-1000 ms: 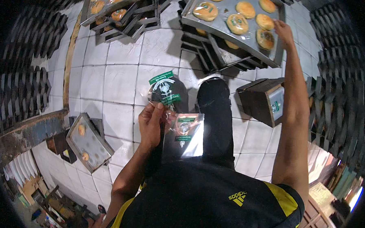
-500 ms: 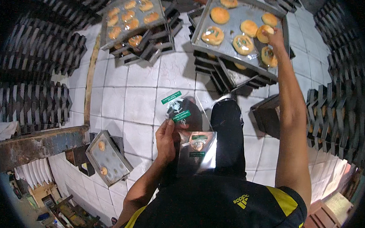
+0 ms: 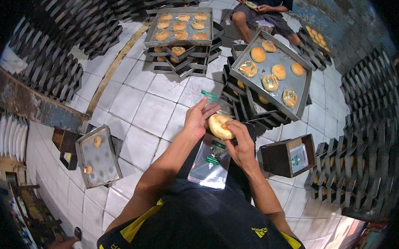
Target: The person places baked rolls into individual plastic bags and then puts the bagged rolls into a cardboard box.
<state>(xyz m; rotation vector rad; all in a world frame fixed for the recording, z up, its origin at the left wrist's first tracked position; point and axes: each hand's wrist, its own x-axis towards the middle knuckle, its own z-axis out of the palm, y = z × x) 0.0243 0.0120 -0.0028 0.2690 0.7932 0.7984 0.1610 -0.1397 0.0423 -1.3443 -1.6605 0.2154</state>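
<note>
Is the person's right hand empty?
No, the right hand has its fingers around a round golden bun, in front of the person's body.

Leftward, the left hand (image 3: pixel 199 118) has room; stacked trays (image 3: pixel 266 97) block ahead.

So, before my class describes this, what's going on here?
A person grips a golden bun in the right hand, at a clear, green-printed bag in the left hand. Whether the bun is inside is hard to tell. More clear bags lie below. Ahead, a metal tray holds more buns, some wrapped.
</note>
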